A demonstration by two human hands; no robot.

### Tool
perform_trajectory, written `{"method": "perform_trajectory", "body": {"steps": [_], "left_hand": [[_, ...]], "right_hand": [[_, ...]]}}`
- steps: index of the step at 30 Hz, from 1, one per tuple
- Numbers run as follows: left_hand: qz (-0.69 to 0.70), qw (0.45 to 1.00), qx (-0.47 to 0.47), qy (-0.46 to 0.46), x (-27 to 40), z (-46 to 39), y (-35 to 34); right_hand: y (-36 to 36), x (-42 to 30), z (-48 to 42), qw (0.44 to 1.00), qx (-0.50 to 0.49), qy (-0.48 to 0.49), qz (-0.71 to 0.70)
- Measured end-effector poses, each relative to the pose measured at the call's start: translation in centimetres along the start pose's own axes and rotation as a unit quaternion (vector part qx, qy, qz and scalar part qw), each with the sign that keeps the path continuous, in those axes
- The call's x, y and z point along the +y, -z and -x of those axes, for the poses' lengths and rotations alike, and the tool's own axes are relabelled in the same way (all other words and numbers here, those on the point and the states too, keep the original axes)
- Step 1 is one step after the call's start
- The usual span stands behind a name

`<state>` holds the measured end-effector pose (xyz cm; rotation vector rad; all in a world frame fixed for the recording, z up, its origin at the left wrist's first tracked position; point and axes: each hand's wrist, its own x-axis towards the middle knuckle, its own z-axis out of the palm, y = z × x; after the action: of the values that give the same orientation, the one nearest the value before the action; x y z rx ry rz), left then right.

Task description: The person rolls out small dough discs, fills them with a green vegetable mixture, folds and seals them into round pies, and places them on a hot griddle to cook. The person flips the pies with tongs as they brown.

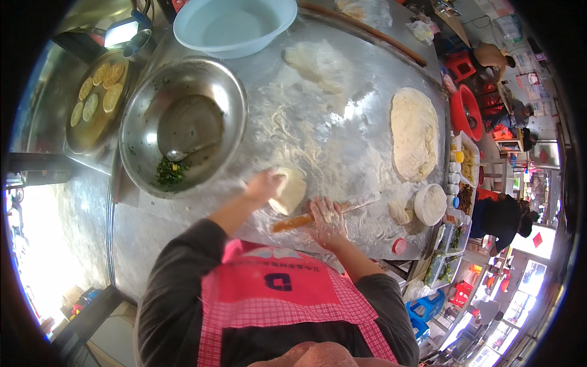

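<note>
A flattened piece of dough (290, 191) lies on the floured metal worktop (293, 133). My left hand (265, 185), slightly blurred, has its fingers on the left edge of that dough. My right hand (328, 224), dusted with flour, rests across a wooden rolling pin (293, 223), fingers reaching over its far side. The pin slants on the worktop, its left end just nearer to me than the dough. Left of my hands stands a wide steel bowl (235, 91) with chopped greens (169, 172) and a metal spoon (176, 155) inside.
A large dough slab (413, 133) lies at right, near a white flour bowl (431, 204), a small dough lump (401, 211) and a red lid (399, 246). A pale blue basin (234, 27) stands at the back. Flatbreads (113, 97) sit on a griddle (87, 137) at far left.
</note>
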<state>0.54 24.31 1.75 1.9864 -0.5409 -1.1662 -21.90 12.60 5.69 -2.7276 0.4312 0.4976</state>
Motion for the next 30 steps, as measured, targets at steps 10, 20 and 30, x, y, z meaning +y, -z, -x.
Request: {"method": "perform_trajectory", "body": {"steps": [10, 20, 30], "left_hand": [[0.284, 0.955, -0.071, -0.043, 10.5, 10.9, 0.4], [0.41, 0.904, 0.009, -0.121, 0.2, 14.8, 3.4], [0.798, 0.576, -0.039, -0.171, -6.6, 21.6, 13.7]], "right_hand": [[0.2, 1.3, -4.0, 0.433, 0.062, -0.085, -0.895], [7.7, -9.4, -0.5, 0.258, -0.15, 0.105, -0.949], [8.6, -18.2, -14.8, 0.758, 0.026, 0.191, -0.623]]}}
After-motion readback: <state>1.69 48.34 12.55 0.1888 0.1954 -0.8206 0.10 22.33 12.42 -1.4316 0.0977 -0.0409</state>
